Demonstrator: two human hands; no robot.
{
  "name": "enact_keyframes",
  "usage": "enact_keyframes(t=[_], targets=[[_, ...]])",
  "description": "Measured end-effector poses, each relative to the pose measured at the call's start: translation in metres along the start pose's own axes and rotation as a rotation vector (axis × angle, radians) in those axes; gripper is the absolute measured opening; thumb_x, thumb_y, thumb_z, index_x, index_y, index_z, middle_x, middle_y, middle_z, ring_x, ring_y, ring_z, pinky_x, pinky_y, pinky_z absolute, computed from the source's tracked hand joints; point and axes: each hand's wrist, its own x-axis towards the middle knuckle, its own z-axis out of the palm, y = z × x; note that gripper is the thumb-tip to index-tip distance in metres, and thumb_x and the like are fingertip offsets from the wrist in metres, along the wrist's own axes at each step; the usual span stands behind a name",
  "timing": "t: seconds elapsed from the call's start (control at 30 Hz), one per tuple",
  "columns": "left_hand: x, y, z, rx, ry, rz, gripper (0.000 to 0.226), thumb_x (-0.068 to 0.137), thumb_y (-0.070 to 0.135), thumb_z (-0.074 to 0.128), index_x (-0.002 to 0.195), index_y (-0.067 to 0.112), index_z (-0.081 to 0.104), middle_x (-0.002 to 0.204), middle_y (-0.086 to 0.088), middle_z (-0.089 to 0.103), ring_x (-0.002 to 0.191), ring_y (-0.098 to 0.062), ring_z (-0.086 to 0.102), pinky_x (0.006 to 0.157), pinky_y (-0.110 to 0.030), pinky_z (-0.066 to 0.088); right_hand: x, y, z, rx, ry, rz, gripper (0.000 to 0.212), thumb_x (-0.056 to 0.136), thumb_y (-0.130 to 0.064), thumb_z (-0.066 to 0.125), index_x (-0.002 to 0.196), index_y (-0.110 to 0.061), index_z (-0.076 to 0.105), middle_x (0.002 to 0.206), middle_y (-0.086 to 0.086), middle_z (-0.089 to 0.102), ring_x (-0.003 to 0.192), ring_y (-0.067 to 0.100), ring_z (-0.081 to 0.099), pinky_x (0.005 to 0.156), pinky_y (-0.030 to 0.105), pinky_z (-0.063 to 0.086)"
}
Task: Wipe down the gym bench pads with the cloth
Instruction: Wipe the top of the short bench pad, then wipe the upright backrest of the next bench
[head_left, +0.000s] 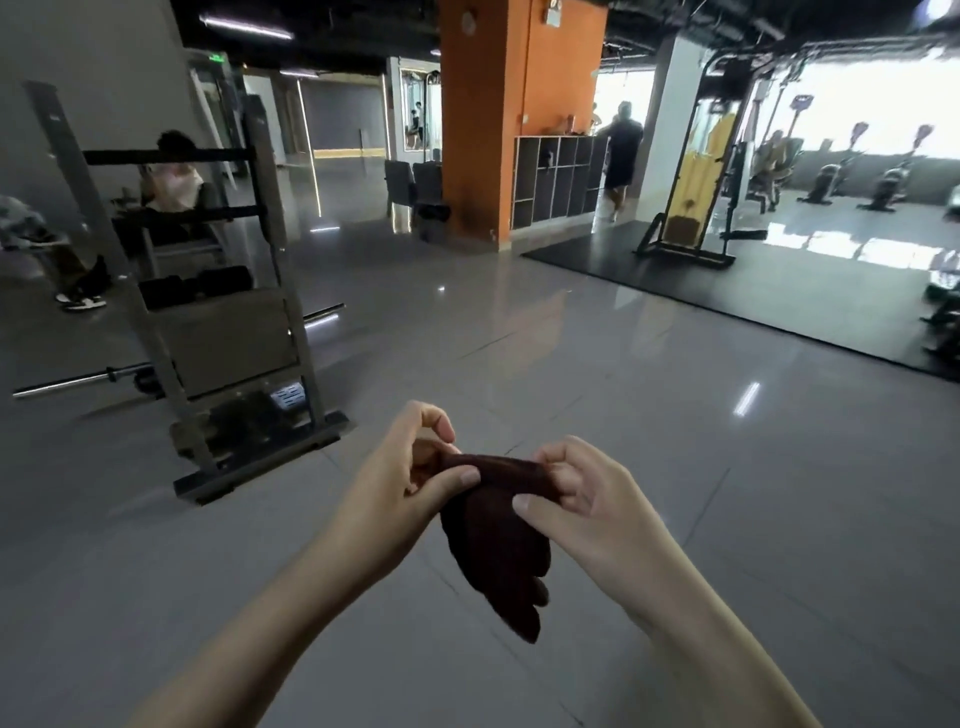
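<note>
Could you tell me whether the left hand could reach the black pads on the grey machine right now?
Probably not yet. The left hand is pinching the cloth near the body, and open floor separates it from the black pads. Nothing blocks the way; stepping closer should do.

We're standing in a gym, no doubt about it. A grey steel rack with dark padded bars is rising on the left, and a barbell is lying on the floor by it. Across the glossy grey tile floor, a tall frame machine with a yellow panel is sitting on a black mat. Blurred exercise machines are lining up along the bright windows. Cubby lockers are flanking an orange pillar.
</note>
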Motion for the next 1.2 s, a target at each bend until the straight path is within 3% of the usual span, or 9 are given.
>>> enact_keyframes(t=[0.13, 0.37, 0.57, 0.63, 0.7, 0.83, 0.97, 1.1, 1.2], targets=[[0.083, -0.021, 0.040, -0.193, -0.148, 0.023, 0.033, 0.078, 0.021, 0.072, 0.099, 0.015, 0.048, 0.088, 0.002, 0.071, 0.080, -0.014, 0.068, 0.074, -0.034, 0.056, 0.048, 0.019, -0.040, -0.005, 0.135, 0.091, 0.022, 0.087, 0.007, 0.064, 0.102, -0.010, 0.068, 0.089, 0.012, 0.075, 0.084, 0.026, 0.072, 0.075, 0.034, 0.057], [0.235, -0.046, 0.135, -0.347, -0.434, 0.177, 0.025, 0.076, 0.019, 0.070, 0.092, 0.029, 0.054, 0.091, -0.014, 0.064, 0.077, -0.024, 0.059, 0.071, -0.033, 0.050, 0.133, 0.059, -0.128, -0.091, 0.514, 0.093, 0.015, 0.080, 0.013, 0.070, 0.082, -0.001, 0.069, 0.069, 0.003, 0.071, 0.064, 0.005, 0.068, 0.059, 0.016, 0.053], [0.359, -0.042, 0.242, -0.419, -0.616, 0.378, 0.032, 0.085, 0.006, 0.073, 0.097, 0.030, 0.054, 0.103, 0.010, 0.069, 0.089, -0.014, 0.070, 0.075, -0.024, 0.055, 0.188, 0.077, -0.208, -0.166, 0.920, 0.167, 0.013, 0.079, 0.003, 0.075, 0.080, -0.010, 0.070, 0.066, 0.000, 0.069, 0.060, 0.011, 0.065, 0.057, 0.024, 0.048], [0.384, -0.033, 0.280, -0.459, -0.661, 0.437, 0.028, 0.082, 0.025, 0.074, 0.101, 0.030, 0.054, 0.106, 0.014, 0.066, 0.093, -0.008, 0.068, 0.075, -0.022, 0.055, 0.195, 0.079, -0.234, -0.169, 1.089, 0.207, 0.010, 0.072, -0.008, 0.077, 0.077, -0.014, 0.070, 0.064, -0.001, 0.067, 0.060, 0.013, 0.063, 0.056, 0.026, 0.049], [0.396, -0.022, 0.320, -0.485, -0.743, 0.528, 0.031, 0.078, 0.044, 0.064, 0.105, 0.035, 0.053, 0.112, 0.012, 0.061, 0.099, -0.004, 0.064, 0.076, -0.021, 0.055, 0.196, 0.081, -0.256, -0.172, 1.252, 0.246, 0.011, 0.075, -0.007, 0.077, 0.078, -0.013, 0.069, 0.063, 0.000, 0.063, 0.061, 0.016, 0.063, 0.056, 0.031, 0.052], [0.381, 0.007, 0.396, -0.625, -0.978, 0.731, 0.056, 0.081, 0.045, 0.066, 0.129, 0.020, 0.054, 0.132, 0.001, 0.052, 0.123, -0.008, 0.053, 0.094, -0.025, 0.051, 0.184, 0.085, -0.290, -0.187, 1.545, 0.249, 0.011, 0.085, -0.001, 0.071, 0.082, -0.008, 0.063, 0.056, -0.010, 0.060, 0.057, 0.009, 0.063, 0.055, 0.027, 0.055], [0.354, 0.050, 0.469, -0.731, -1.179, 0.823, 0.090, 0.076, 0.029, 0.074, 0.149, 0.002, 0.029, 0.150, -0.011, 0.037, 0.141, -0.020, 0.039, 0.108, -0.034, 0.043, 0.162, 0.086, -0.321, -0.151, 1.762, 0.219, 0.008, 0.086, -0.003, 0.070, 0.089, -0.004, 0.063, 0.062, -0.006, 0.066, 0.063, 0.012, 0.069, 0.059, 0.027, 0.057], [0.331, 0.095, 0.537, -0.796, -1.323, 0.858, 0.087, 0.075, -0.001, 0.057, 0.153, 0.011, 0.021, 0.145, -0.003, 0.043, 0.133, -0.015, 0.047, 0.100, -0.017, 0.043, 0.123, 0.091, -0.366, -0.224, 1.945, 0.192, 0.008, 0.084, -0.005, 0.073, 0.089, -0.004, 0.066, 0.074, 0.011, 0.069, 0.072, 0.025, 0.071, 0.059, 0.027, 0.057], [0.308, 0.131, 0.589, -0.812, -1.408, 0.903, 0.080, 0.079, -0.006, 0.046, 0.154, 0.012, 0.022, 0.142, 0.002, 0.048, 0.129, -0.006, 0.050, 0.098, -0.012, 0.041, 0.080, 0.098, -0.409, -0.233, 2.019, 0.156, 0.010, 0.083, -0.003, 0.074, 0.083, -0.008, 0.065, 0.065, 0.001, 0.064, 0.069, 0.019, 0.068, 0.059, 0.026, 0.057]])
